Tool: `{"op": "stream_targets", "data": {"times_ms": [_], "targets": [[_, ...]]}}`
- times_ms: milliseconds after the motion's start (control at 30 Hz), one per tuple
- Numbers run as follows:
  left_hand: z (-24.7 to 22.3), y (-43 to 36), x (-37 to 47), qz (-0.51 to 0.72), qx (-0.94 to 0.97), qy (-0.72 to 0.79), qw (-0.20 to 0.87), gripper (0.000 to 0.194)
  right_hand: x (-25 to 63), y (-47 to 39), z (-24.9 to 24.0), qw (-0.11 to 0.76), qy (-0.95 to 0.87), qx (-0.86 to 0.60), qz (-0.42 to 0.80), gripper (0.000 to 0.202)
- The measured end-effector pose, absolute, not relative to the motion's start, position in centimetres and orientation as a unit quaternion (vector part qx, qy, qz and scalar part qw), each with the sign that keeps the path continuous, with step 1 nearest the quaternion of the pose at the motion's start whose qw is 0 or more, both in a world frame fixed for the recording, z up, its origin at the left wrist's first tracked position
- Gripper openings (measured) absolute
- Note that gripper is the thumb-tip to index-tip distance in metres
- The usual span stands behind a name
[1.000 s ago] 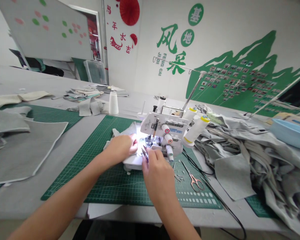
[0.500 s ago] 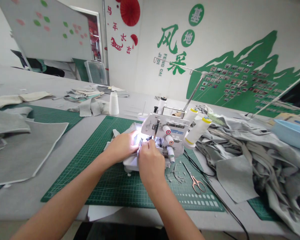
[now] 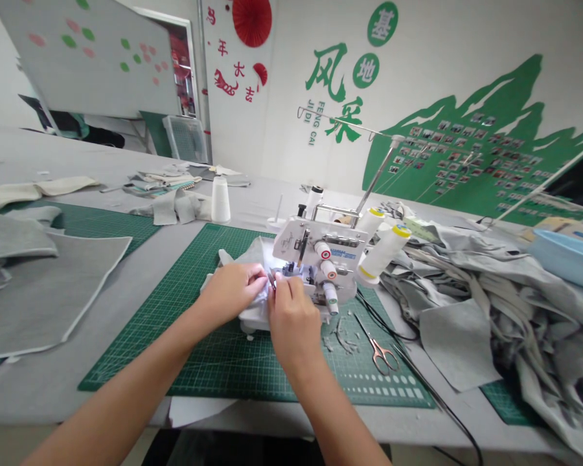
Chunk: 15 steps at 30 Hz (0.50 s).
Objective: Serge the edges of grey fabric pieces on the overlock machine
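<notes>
A white overlock sewing machine (image 3: pixel 291 236) stands on a green cutting mat (image 3: pixel 175 349), its lamp lighting the needle area. Pale grey fabric (image 3: pixel 250 254) lies at the machine's left side, partly behind my left hand (image 3: pixel 236 288). That hand is closed, thumb and fingers pinching the fabric by the front of the presser foot. Close beside it, my right hand (image 3: pixel 294 317) is closed too, its fingertips at the fabric's edge in front of the needle area. Whatever the right fingers grip is mostly hidden by the hand itself.
Scissors (image 3: pixel 383 356) and fabric trimmings (image 3: pixel 342 336) lie right of the machine, near black cables (image 3: pixel 430 388). A large heap of grey fabric (image 3: pixel 525 278) and a blue basin (image 3: pixel 571 255) are farther right. Edged grey fabric (image 3: pixel 72 278) lies left; a white thread cone (image 3: pixel 220 200) stands behind.
Both hands have drawn slightly back from the needle area. The left fingers have come away from the presser foot, which shows more now. The view has shifted slightly.
</notes>
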<state>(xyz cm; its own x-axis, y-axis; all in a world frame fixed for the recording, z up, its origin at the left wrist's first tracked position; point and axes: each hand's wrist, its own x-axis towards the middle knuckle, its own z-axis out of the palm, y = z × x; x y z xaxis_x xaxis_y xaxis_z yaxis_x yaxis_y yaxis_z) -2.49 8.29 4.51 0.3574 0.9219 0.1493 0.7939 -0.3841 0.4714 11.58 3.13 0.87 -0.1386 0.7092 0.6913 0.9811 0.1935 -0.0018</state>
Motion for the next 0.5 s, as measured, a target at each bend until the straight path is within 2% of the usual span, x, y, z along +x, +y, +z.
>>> {"op": "stream_targets", "data": {"times_ms": [133,233,367,500], "targets": [[4.4,8.1,-2.4,0.199,0.810,0.529,0.159,0.023,11.9,2.9,1.0,0.326,-0.725,-0.568,-0.214,0.021],[4.5,7.9,-3.0,0.202,0.804,0.538,0.151,0.026,13.0,1.5,0.7,0.392,-0.717,-0.543,-0.193,0.023],[4.8,8.2,-6.4,0.204,0.783,0.575,0.123,0.028,16.8,-2.0,-2.0,0.449,-0.673,-0.548,-0.215,0.022],[4.2,9.3,-11.1,0.084,0.743,0.662,0.053,0.057,21.8,-5.5,-6.1,0.398,-0.633,-0.624,-0.226,0.028]]}}
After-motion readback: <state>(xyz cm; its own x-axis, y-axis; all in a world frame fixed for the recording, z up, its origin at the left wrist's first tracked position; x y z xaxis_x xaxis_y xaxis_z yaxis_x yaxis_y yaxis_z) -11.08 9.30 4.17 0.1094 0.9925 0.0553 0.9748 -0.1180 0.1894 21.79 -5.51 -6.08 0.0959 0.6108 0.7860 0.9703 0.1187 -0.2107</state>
